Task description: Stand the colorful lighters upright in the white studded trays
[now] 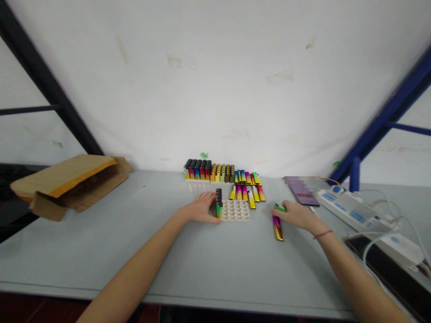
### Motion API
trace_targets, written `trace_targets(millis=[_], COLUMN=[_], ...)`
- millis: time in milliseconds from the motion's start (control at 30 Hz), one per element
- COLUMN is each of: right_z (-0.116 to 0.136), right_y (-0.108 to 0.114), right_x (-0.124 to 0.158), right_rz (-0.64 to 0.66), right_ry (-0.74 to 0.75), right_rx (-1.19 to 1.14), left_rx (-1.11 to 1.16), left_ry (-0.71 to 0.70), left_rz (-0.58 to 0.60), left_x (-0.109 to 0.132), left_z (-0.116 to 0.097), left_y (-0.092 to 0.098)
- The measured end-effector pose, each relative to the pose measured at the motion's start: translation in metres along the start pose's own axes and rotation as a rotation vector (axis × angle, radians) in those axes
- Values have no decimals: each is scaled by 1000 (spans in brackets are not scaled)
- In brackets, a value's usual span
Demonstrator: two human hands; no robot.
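My left hand (202,207) grips the left side of a pale tray (236,211) with round sockets, thumb at the near corner and fingers at the far one. A column of lighters (218,204) with black tops stands upright along the tray's left edge, beside that hand. To the right of the tray, my right hand (294,215) is closed at the top of a purple-and-gold lighter (278,228). Something green (279,207) shows at its fingertips, and I cannot make out whether it is a second lighter. Loose shiny multicoloured lighters (242,192) lie in rows behind the tray.
Upright lighters fill a block (198,170) by the wall, with yellow and brown ones (222,172) beside it. An opened cardboard package (74,179) lies at left. At right are a phone (303,193), a white power strip (357,213) with cables, and a dark flat object (387,269).
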State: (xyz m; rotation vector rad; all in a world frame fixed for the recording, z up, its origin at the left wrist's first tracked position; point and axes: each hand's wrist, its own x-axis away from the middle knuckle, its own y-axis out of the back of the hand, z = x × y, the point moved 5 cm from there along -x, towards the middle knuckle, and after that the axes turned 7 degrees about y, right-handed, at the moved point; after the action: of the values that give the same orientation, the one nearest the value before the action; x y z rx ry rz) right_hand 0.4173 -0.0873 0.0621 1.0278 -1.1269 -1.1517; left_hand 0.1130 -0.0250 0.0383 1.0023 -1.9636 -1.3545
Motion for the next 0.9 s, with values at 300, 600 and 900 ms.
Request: trace_targets(millis=[300, 600, 900], right_z=[4, 37, 49], right_y=[-6, 12, -7], right_x=[-23, -68, -30], right_rz=[-30, -407, -348], right_ry=[48, 96, 269], right_rx=[-171, -323, -1183], left_rx=[-12, -11, -31], left_ry=[0, 2, -3], left_rz=[1, -1, -5], left_x=[0, 0, 0], left_z=[-1, -2, -1], left_y=[0, -1, -2])
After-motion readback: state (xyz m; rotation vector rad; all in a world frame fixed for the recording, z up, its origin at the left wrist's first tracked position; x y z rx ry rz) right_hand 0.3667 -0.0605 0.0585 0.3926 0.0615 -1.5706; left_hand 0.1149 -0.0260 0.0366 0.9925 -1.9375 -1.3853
